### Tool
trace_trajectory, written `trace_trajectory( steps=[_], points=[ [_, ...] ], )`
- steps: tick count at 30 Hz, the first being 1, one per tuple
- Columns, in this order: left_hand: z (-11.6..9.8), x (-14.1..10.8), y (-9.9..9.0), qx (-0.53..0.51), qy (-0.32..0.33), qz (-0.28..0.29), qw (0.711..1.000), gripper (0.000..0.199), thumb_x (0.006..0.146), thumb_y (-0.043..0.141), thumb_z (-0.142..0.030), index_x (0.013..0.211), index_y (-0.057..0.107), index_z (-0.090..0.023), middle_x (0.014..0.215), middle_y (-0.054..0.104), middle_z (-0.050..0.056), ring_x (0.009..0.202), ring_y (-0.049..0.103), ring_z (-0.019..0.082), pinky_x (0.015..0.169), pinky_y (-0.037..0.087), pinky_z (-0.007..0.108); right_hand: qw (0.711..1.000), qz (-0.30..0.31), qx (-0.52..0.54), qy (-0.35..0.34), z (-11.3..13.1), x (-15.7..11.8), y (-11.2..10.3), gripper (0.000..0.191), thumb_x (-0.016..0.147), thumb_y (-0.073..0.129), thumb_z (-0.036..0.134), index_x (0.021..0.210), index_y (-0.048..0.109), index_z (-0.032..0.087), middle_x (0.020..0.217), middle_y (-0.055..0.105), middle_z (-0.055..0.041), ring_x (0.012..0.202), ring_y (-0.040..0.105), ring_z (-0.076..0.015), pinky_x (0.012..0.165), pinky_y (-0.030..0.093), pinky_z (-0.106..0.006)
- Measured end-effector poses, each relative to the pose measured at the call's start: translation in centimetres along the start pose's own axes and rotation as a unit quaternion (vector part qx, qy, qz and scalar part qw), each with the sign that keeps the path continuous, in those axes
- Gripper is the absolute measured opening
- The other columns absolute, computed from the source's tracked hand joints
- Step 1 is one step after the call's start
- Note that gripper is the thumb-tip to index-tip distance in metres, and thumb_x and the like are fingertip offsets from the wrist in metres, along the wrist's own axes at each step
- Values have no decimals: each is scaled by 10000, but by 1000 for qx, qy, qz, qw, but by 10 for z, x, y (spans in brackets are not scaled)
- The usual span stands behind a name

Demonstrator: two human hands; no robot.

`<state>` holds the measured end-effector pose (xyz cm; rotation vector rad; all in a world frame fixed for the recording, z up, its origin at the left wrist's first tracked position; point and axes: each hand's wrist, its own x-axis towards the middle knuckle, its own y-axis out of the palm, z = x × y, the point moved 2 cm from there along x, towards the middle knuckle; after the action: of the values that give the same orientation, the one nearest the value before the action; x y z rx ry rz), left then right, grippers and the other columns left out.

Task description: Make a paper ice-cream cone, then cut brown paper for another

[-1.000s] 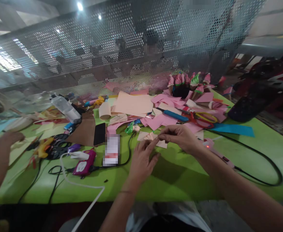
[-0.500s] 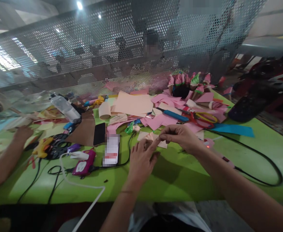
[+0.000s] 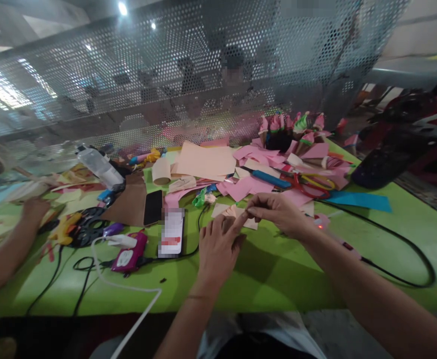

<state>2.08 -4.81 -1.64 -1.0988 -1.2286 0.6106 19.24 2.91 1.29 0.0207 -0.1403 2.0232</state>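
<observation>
My left hand (image 3: 221,244) is over a pale paper piece (image 3: 251,222) on the green table (image 3: 278,284), its fingers apart and the index finger stretched toward my right hand. Thumb and fingertips of my right hand (image 3: 274,212) are pinched together, touching the tip of that index finger. Whatever lies between them is too small to make out. A small pale pink folded shape (image 3: 229,211) shows just beyond my left fingers. Close by on the far side sits a green and white bit of material (image 3: 204,198).
Two phones (image 3: 153,207) and a magenta power box (image 3: 129,253) with cords are left of my hands. Behind lie pink paper scraps (image 3: 244,188), a blue cutter (image 3: 270,178) and red scissors (image 3: 308,185). A pink glue gun (image 3: 321,221) is right. Another person's arm (image 3: 12,254) reaches in at left.
</observation>
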Motion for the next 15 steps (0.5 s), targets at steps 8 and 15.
trace_trajectory(
  steps=[8,15],
  points=[
    [1,-1,1,-10,-15,6,1000,633,958,552,-289,1521,309,-448,1209,542,75,1004,539,255,821,463,402,1000,-2,16,10,3,0,2,221,724,721,415,756,681,200,725,675,-14,636,575,-136,613,486,-296],
    [0,-1,3,1,-8,4,1000,650,956,554,-284,1525,292,-460,1204,527,83,985,540,257,802,465,398,1000,-17,-20,-3,0,0,1,198,741,706,403,739,669,209,694,663,-10,628,564,-145,607,475,-303]
  ],
)
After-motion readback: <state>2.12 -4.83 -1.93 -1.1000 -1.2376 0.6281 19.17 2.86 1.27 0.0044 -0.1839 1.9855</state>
